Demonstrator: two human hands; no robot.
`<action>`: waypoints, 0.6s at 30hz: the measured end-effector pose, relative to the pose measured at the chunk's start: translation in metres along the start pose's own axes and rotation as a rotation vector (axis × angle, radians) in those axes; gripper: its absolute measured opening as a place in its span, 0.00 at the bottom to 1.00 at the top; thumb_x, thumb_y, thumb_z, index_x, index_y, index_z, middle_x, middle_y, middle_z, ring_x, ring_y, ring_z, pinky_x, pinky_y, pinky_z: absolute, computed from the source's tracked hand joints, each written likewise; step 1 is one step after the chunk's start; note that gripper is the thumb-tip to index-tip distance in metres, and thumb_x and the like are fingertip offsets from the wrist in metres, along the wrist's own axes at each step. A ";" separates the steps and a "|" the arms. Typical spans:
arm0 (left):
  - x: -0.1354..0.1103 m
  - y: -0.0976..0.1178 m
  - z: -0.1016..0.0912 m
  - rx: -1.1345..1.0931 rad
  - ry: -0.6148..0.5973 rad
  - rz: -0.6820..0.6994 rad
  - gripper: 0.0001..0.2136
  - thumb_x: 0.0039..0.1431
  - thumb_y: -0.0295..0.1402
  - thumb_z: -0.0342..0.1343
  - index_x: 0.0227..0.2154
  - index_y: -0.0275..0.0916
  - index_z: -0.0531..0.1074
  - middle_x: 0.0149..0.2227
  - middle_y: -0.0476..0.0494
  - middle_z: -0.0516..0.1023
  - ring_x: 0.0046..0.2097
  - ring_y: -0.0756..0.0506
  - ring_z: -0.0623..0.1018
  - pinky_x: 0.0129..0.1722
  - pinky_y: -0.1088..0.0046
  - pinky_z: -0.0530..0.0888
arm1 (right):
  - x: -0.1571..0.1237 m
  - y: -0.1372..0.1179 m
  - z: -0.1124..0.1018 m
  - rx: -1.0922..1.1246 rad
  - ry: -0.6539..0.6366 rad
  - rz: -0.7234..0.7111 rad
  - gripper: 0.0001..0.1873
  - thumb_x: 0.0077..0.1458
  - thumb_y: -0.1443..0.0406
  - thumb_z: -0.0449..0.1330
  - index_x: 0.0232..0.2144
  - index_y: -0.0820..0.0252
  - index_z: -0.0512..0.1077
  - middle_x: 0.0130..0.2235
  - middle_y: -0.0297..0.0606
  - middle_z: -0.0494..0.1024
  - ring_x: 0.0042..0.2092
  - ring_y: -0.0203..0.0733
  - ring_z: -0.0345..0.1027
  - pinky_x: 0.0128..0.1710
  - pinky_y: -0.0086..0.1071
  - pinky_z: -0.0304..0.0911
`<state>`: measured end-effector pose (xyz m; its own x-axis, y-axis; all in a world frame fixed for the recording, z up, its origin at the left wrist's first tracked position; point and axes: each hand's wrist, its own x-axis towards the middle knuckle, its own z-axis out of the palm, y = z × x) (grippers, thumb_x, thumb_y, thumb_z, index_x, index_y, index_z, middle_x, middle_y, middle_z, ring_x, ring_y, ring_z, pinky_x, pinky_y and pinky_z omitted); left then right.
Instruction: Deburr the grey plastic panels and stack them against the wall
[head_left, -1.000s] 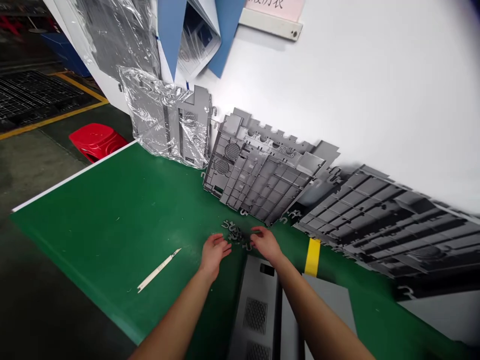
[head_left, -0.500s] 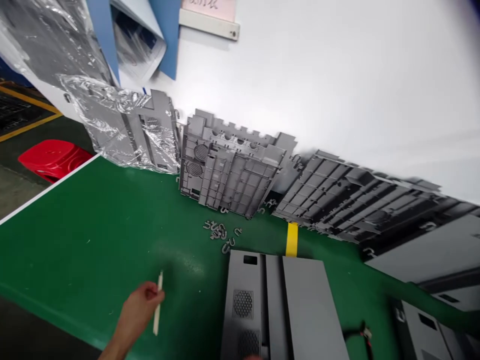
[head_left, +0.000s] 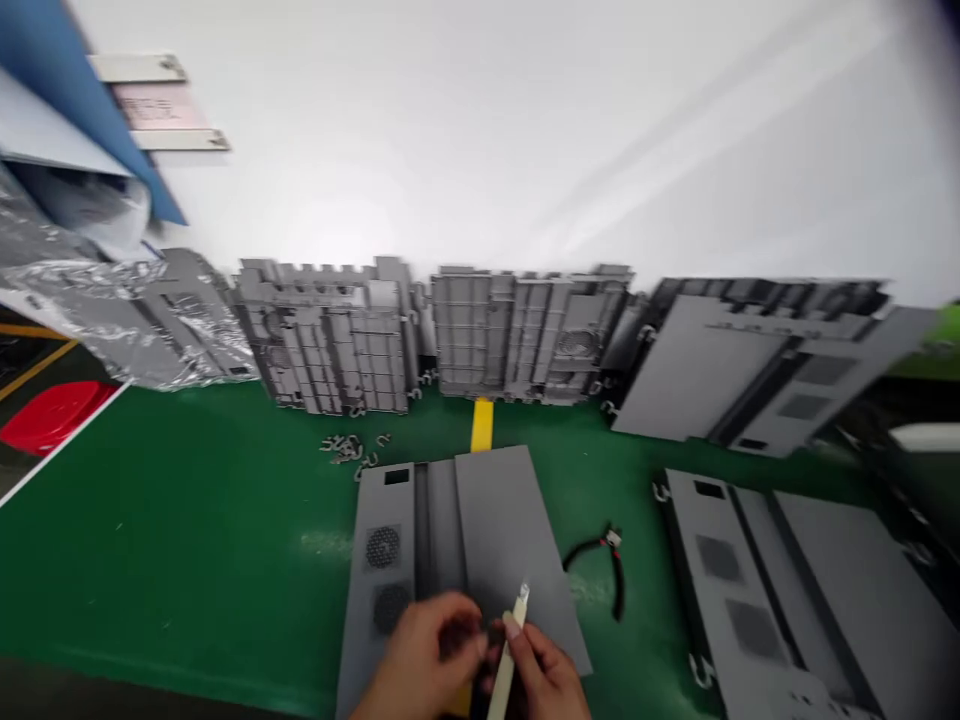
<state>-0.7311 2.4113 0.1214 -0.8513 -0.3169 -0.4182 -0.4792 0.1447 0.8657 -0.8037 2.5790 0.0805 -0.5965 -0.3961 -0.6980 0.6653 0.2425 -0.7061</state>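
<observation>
My right hand (head_left: 544,675) is closed around a slim cream-coloured knife-like tool (head_left: 505,675) with a shiny tip, its thumb pressed along the handle. Close beside it, my left hand (head_left: 427,655) has its thumb and fingers curled together, slightly blurred; anything in the pinch is too small to make out. Both hands are over the lower part of a grey plastic panel (head_left: 495,510), which lies face up with two round vent grilles and a rectangular slot. A bit of yellow shows below the hands.
Black-handled pliers (head_left: 613,540) lie right of the panel. Small grey hook-shaped pieces (head_left: 346,448) are piled behind it. Several ribbed grey panels (head_left: 330,345) lean against the white wall. Another panel (head_left: 817,590) lies at the right. A red stool (head_left: 56,415) stands beyond the bench's left edge.
The cream tool has passed from my left hand to my right. My left hand has moved right, from the green bench to over the panel. The view has turned rightward.
</observation>
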 end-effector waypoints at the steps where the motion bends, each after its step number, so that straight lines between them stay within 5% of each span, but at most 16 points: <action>1: 0.020 0.010 -0.003 0.068 0.081 0.018 0.10 0.62 0.41 0.56 0.39 0.42 0.78 0.38 0.44 0.83 0.40 0.44 0.80 0.43 0.70 0.74 | 0.000 0.002 -0.024 0.042 0.013 0.025 0.39 0.37 0.31 0.69 0.31 0.59 0.78 0.24 0.36 0.77 0.26 0.43 0.73 0.26 0.33 0.70; 6: 0.174 0.050 -0.004 0.402 0.316 -0.008 0.18 0.67 0.45 0.47 0.45 0.40 0.76 0.48 0.40 0.83 0.51 0.40 0.80 0.53 0.66 0.73 | 0.007 0.032 -0.129 0.178 0.223 0.088 0.41 0.29 0.32 0.73 0.30 0.60 0.76 0.29 0.36 0.78 0.25 0.39 0.72 0.19 0.30 0.65; 10: 0.274 0.068 0.028 0.496 0.250 -0.104 0.22 0.68 0.49 0.43 0.41 0.38 0.76 0.51 0.29 0.82 0.57 0.31 0.78 0.54 0.58 0.72 | 0.025 0.056 -0.157 0.318 0.337 0.200 0.46 0.19 0.35 0.77 0.34 0.58 0.73 0.36 0.39 0.80 0.35 0.49 0.79 0.24 0.36 0.73; 14: 0.314 0.075 0.054 0.545 0.183 -0.226 0.24 0.64 0.55 0.47 0.30 0.38 0.74 0.49 0.21 0.81 0.58 0.23 0.76 0.55 0.51 0.70 | 0.040 0.055 -0.143 0.554 0.267 0.238 0.38 0.27 0.36 0.76 0.28 0.56 0.68 0.25 0.30 0.73 0.33 0.47 0.80 0.38 0.43 0.78; 18: 0.302 0.096 0.042 0.471 0.221 -0.272 0.27 0.61 0.59 0.50 0.32 0.37 0.75 0.49 0.20 0.81 0.58 0.23 0.76 0.54 0.53 0.71 | 0.018 0.038 -0.132 0.646 0.127 0.322 0.35 0.31 0.35 0.74 0.24 0.53 0.67 0.23 0.34 0.74 0.34 0.50 0.81 0.49 0.49 0.77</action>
<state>-1.0434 2.3691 0.0661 -0.6443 -0.5813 -0.4970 -0.7603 0.4163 0.4986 -0.8486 2.6980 0.0251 -0.3486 -0.2776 -0.8952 0.9249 -0.2566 -0.2806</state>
